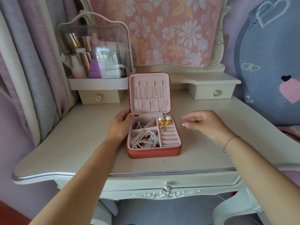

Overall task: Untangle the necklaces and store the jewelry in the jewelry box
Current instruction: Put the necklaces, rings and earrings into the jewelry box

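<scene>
At the table's (81, 135) centre the box (154, 152) stands open, beads (148, 139) at its 7 o'clock. The left hand (121, 125) grips its 9 o'clock edge. The right hand (203, 124) hovers at 3 o'clock, fingers (187, 118) loosely curled, empty.

A cream table (65, 143) spreads under the left hand (121, 125) and the right hand (203, 124), and its carved front drawer (166, 188) sits nearer than both. Beyond the left hand a clear-lidded cosmetics case (94, 51) stands on a raised shelf, with pale curtains (24, 70) further left. Beyond and between the hands hangs a pink floral cloth (162, 30). Right of the right hand leans a blue-grey heart-printed cushion (267, 62). Grey floor tiles (178, 211) show under the table.
</scene>
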Tool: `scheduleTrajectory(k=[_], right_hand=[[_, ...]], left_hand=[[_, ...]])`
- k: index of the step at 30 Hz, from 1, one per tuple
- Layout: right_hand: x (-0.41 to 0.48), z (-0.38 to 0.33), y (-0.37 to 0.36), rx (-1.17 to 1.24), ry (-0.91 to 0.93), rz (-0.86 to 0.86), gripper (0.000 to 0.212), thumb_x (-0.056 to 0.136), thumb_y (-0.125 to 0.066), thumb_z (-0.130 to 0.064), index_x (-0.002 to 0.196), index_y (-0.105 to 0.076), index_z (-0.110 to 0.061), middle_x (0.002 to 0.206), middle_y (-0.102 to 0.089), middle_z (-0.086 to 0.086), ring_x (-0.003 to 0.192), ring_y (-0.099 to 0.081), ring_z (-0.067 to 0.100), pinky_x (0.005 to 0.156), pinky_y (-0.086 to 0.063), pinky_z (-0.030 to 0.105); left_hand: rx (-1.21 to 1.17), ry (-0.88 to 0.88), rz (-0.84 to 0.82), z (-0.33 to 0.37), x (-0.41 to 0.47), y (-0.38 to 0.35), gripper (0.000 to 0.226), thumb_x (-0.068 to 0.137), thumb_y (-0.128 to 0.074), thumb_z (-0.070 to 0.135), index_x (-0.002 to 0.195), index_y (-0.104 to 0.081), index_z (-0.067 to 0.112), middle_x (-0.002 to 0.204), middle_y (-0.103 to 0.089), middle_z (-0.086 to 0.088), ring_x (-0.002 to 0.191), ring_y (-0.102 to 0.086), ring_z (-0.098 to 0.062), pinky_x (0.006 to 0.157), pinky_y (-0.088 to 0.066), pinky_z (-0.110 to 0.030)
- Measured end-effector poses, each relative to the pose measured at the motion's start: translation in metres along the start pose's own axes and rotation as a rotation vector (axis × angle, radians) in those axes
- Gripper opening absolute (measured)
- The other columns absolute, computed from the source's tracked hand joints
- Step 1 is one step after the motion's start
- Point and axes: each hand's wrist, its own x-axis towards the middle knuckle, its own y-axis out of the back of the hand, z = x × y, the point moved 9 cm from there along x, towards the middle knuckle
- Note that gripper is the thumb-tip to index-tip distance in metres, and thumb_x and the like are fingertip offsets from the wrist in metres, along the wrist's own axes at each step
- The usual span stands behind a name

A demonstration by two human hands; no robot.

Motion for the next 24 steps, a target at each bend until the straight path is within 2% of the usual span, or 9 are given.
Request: scheduleTrajectory(k=[3,5,7,11,13,16,21,22,24], right_hand=[[-0.013,-0.021,-0.021,0.159,0.035,-0.118,0.022,0.083,-0.069,-0.001,0.085,-0.074,-0.022,0.077,-0.071,0.006,0.067,-0.059,0.007,0.061,-0.044,0.013],[-0.018,-0.031,-0.033,0.18,0.065,-0.141,0.019,0.082,-0.07,-0.002,0.083,-0.074,-0.02,0.08,-0.073,0.007,0.069,-0.059,0.008,0.065,-0.047,0.015],[-0.021,-0.035,-0.042,0.125,0.109,-0.118,0.016,0.08,-0.074,-0.006,0.083,-0.075,-0.021,0.082,-0.073,0.004,0.071,-0.059,0.005,0.071,-0.046,0.016],[-0.025,-0.034,-0.053,-0.043,0.175,-0.036,0.015,0.076,-0.078,-0.013,0.081,-0.077,-0.027,0.071,-0.054,-0.007,0.064,-0.045,0.002,0.063,-0.037,0.015],[-0.029,-0.035,-0.052,-0.051,0.202,-0.017,0.013,0.078,-0.077,-0.011,0.083,-0.078,-0.023,0.068,-0.06,-0.01,0.063,-0.048,0.003,0.061,-0.038,0.017],[-0.031,-0.041,-0.046,-0.074,0.223,-0.015,0.012,0.081,-0.074,-0.009,0.086,-0.077,-0.019,0.075,-0.073,-0.005,0.069,-0.063,0.009,0.066,-0.049,0.018],[-0.037,-0.051,-0.048,-0.169,0.259,-0.067,0.008,0.08,-0.075,-0.012,0.081,-0.076,-0.02,0.077,-0.071,-0.012,0.068,-0.058,-0.003,0.064,-0.04,0.008],[-0.038,-0.053,-0.051,-0.193,0.27,-0.073,0.008,0.079,-0.076,-0.013,0.079,-0.075,-0.022,0.08,-0.07,-0.011,0.073,-0.059,-0.002,0.065,-0.04,0.009],[-0.04,-0.053,-0.055,-0.227,0.291,-0.062,0.009,0.078,-0.077,-0.015,0.075,-0.074,-0.023,0.084,-0.068,-0.008,0.084,-0.063,0.006,0.073,-0.046,0.02]], left_hand=[[-0.015,-0.005,-0.004,0.001,0.0,-0.001,0.019,0.097,-0.056,0.02,0.111,-0.069,0.016,0.1,-0.074,0.001,0.098,-0.069,-0.018,0.098,-0.051,-0.044],[-0.023,-0.005,-0.004,0.002,-0.001,-0.001,0.016,0.097,-0.055,0.018,0.108,-0.068,0.018,0.096,-0.073,0.005,0.092,-0.068,-0.015,0.097,-0.051,-0.042],[-0.025,-0.001,0.001,0.001,-0.001,-0.001,0.015,0.097,-0.056,0.018,0.105,-0.068,0.02,0.094,-0.073,0.007,0.091,-0.068,-0.015,0.097,-0.051,-0.041],[-0.018,0.003,-0.007,0.002,-0.002,-0.001,0.015,0.096,-0.056,0.019,0.1,-0.069,0.025,0.098,-0.074,0.003,0.098,-0.069,-0.02,0.098,-0.051,-0.045],[-0.014,0.002,-0.002,0.003,-0.002,-0.001,0.015,0.096,-0.055,0.018,0.099,-0.068,0.026,0.099,-0.074,0.003,0.1,-0.068,-0.021,0.099,-0.05,-0.045],[-0.015,-0.001,-0.01,0.003,-0.002,-0.001,0.017,0.097,-0.055,0.018,0.106,-0.069,0.02,0.101,-0.074,0.0,0.102,-0.068,-0.022,0.099,-0.05,-0.045],[-0.002,-0.001,-0.011,0.001,-0.001,-0.001,0.017,0.096,-0.056,0.022,0.106,-0.07,0.022,0.099,-0.074,0.002,0.1,-0.069,-0.02,0.098,-0.05,-0.045],[0.003,-0.004,-0.01,0.001,0.0,-0.001,0.015,0.095,-0.057,0.022,0.103,-0.07,0.024,0.098,-0.075,0.0,0.1,-0.069,-0.022,0.098,-0.051,-0.046],[0.008,-0.008,-0.009,0.001,0.0,0.0,0.015,0.095,-0.057,0.022,0.096,-0.07,0.028,0.098,-0.074,-0.004,0.1,-0.068,-0.025,0.097,-0.05,-0.048]])
